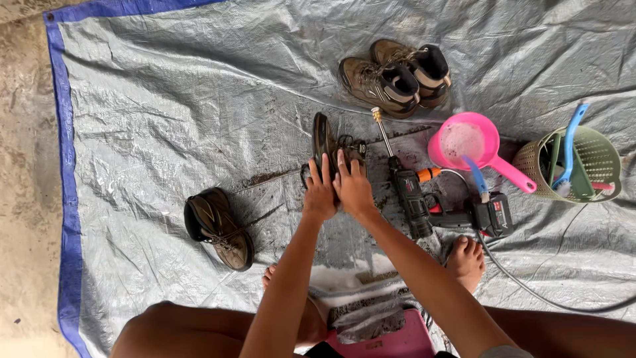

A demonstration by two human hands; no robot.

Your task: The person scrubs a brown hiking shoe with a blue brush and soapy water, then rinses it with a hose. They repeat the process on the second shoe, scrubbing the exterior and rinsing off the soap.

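Both my hands hold a dark brown boot (326,140) that lies on its side on the grey tarp (165,113), sole to the left. My left hand (320,192) grips its near end from the left. Beside it, my right hand (353,187) presses on the laces and upper. The boot's near end is hidden under my fingers. A second dark boot (217,227) lies on its side to the left, apart from my hands.
A pair of tan boots (396,74) stands at the back. A black cordless spray gun (412,189) with hose lies right of my hands, by a pink scoop (469,144) and a green basket (578,164) of brushes. My bare feet (466,262) rest near a pink stool (384,338).
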